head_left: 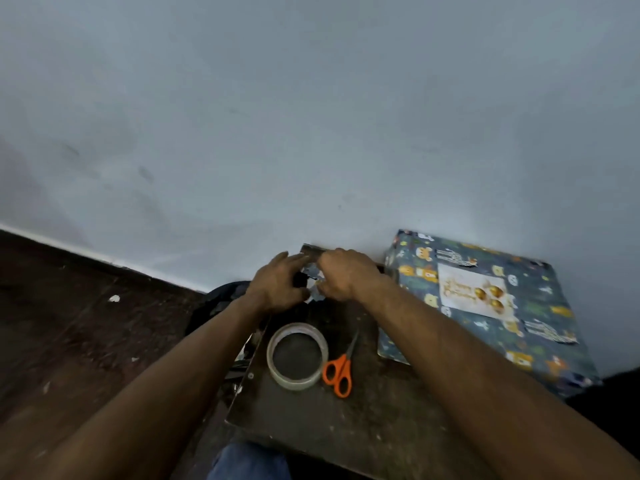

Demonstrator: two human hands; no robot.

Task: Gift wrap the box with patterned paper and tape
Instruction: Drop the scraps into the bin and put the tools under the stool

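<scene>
At the table's far edge, left hand and right hand, fingers curled, pinch a paper scrap

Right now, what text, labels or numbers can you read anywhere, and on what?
White card on the wrapped box: gold script, too blurred to read.
Patterned paper: small white print, too blurred.
Tape roll, scissors: no text visible.

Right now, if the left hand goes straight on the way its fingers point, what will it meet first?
Probably the right hand: the left hand points toward it across a paper scrap both seem to hold. Depth is unclear.
</scene>
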